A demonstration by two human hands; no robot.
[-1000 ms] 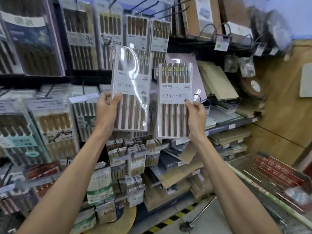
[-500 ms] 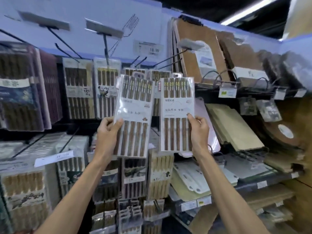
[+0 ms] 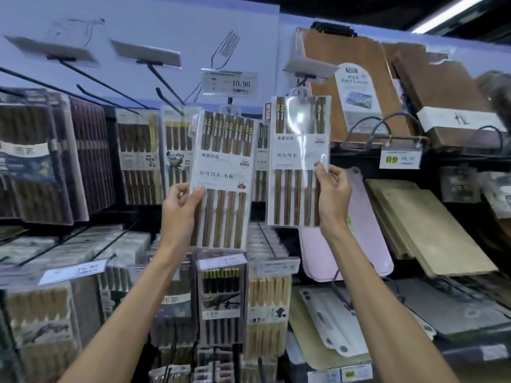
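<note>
While both are held up in front of the shelf wall, the left pack of chopsticks (image 3: 222, 172) sits just below the price tag (image 3: 241, 83) that reads 10.90, tilted slightly. The right pack of chopsticks (image 3: 300, 158) is upright, below and to the right of that tag. Its top tab is close to a peg, but whether it hangs on the peg cannot be told. The two packs are near each other but not touching.

The left hand (image 3: 179, 208) grips the left pack at its lower left edge, with the thumb pressed on the front and the fingers curled behind. The right hand (image 3: 333, 189) pinches the right pack at its right edge, thumb on the clear front and fingers behind.

Below and to the left of the tag, more hanging packs (image 3: 139, 161) fill the wall behind the held ones. Metal hooks (image 3: 116, 98) stick out to the left of the tag. Below and to the right of the tag, a pink cutting board (image 3: 359, 239) stands behind the right forearm, with wooden boards (image 3: 425, 225) farther right.
</note>
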